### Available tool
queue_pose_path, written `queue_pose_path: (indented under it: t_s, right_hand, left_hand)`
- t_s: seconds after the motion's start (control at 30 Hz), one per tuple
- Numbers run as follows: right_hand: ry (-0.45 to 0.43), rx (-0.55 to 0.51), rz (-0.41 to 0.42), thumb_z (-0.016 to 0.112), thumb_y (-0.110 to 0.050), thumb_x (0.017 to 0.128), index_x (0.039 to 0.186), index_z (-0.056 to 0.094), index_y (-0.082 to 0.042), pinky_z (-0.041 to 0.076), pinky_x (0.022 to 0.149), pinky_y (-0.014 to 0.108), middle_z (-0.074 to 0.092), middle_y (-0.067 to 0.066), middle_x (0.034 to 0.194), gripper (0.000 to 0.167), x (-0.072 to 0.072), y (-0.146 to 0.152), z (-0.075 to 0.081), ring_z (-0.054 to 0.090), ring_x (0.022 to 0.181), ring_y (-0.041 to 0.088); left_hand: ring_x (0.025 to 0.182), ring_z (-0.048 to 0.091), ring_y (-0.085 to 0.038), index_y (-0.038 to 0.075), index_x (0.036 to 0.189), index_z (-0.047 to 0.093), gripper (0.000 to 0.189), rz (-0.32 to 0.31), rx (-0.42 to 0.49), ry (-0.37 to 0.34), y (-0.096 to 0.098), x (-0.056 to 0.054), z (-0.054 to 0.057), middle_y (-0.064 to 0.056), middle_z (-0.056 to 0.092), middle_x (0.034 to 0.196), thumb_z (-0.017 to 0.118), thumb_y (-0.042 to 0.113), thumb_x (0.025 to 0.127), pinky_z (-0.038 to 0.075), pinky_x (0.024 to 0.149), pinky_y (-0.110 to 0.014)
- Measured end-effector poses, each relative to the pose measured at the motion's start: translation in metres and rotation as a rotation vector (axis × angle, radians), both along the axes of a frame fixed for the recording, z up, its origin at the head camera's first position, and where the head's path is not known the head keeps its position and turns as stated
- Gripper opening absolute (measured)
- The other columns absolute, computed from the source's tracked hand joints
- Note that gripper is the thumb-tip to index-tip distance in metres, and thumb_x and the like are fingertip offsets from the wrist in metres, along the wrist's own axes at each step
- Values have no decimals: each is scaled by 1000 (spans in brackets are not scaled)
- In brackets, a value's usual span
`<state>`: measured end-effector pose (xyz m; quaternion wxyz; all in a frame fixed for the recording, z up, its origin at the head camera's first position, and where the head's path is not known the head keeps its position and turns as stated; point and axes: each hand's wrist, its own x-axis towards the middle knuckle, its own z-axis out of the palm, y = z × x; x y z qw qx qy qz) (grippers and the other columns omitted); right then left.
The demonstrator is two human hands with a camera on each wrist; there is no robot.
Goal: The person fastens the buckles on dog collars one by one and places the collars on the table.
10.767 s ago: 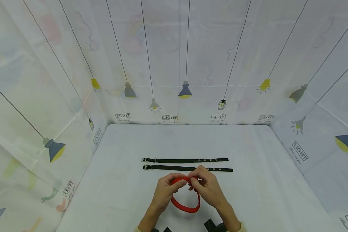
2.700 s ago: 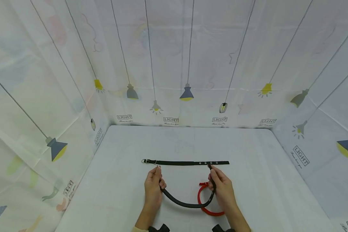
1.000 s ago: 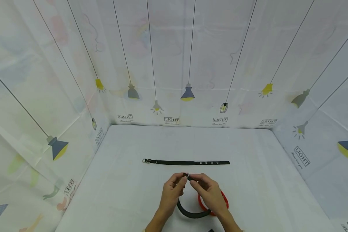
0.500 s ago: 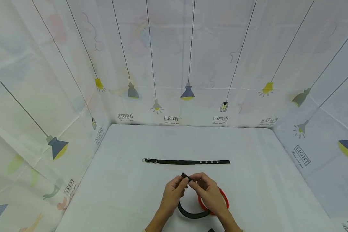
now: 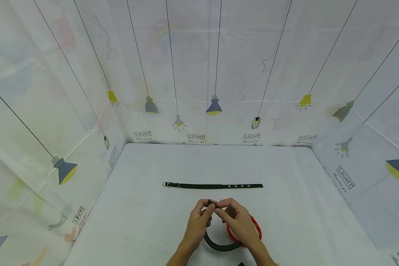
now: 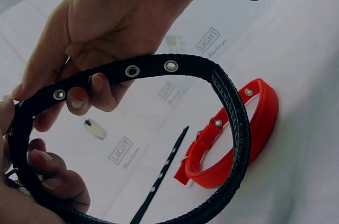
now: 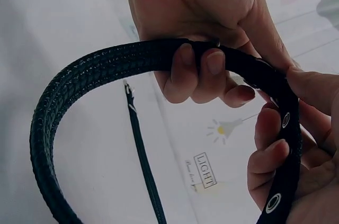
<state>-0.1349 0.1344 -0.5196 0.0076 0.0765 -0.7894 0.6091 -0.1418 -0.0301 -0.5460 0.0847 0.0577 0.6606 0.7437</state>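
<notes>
Both hands hold a black collar [image 5: 222, 248] bent into a loop above the table. My left hand [image 5: 196, 226] pinches its buckle end between thumb and index finger; metal of the buckle [image 6: 11, 173] shows there. From the other side my right hand [image 5: 238, 222] pinches the eyelet end, thumb and fingertips meeting the left ones. Metal-rimmed eyelets [image 6: 132, 71] run along that strap in the left wrist view. Fingers hide much of the join. A red collar [image 6: 265, 123], closed in a ring, lies on the table below the right hand, partly covered by it.
Another black collar [image 5: 203, 186] lies straight across the white table [image 5: 146, 221] beyond the hands, buckle to the left and eyelets to the right. Printed cloth walls [image 5: 193, 55] stand along the back and sides.
Earlier the hands worked on the red collar; it now lies on the table. The black collar was lifted and bent into a loop. Lately its tip has tilted slightly between the fingers.
</notes>
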Motion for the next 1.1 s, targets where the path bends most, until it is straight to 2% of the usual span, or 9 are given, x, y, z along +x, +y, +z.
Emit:
queue_pose_path:
  t_s: [0.27, 0.53, 0.77, 0.9, 1.1]
  right_hand:
    - [-1, -1, -18, 76, -30, 90, 100, 70, -22, 55, 72, 24, 71, -3, 110, 15, 0, -4, 1, 67, 82, 12]
    - [2, 75, -47, 78, -27, 88, 99, 70, -23, 47, 64, 21, 70, -4, 91, 13, 1, -3, 1, 59, 72, 9]
    - [16, 48, -33, 77, -19, 89, 98, 71, -20, 45, 61, 22, 69, 0, 87, 11, 2, -2, -1, 57, 70, 9]
    - [24, 45, -22, 76, -18, 90, 97, 70, -19, 48, 64, 22, 70, 0, 92, 9, 1, -2, -3, 59, 72, 9]
    - [23, 100, -54, 80, -31, 86, 85, 65, -22, 52, 69, 23, 72, -6, 97, 17, 0, -3, -1, 65, 76, 8]
  left_hand:
    - [65, 42, -6, 11, 123, 56, 33, 19, 18, -4, -1, -1, -2, 0, 50, 102, 56, 36, 103, 36, 58, -18]
    - [69, 44, -10, 7, 125, 49, 44, 109, 143, -53, -8, -6, -2, -4, 49, 99, 52, 45, 103, 40, 60, -20]
    - [73, 51, -13, 5, 131, 40, 53, 149, 214, -70, -12, -8, -2, -5, 51, 98, 45, 49, 104, 47, 64, -23]
    - [72, 52, -13, 8, 129, 40, 47, 143, 231, -67, -11, -7, -2, -4, 56, 94, 45, 48, 105, 47, 64, -23]
    - [74, 54, -11, 6, 130, 43, 46, 90, 186, -59, -10, -5, 1, -2, 60, 92, 48, 45, 104, 47, 63, -20]
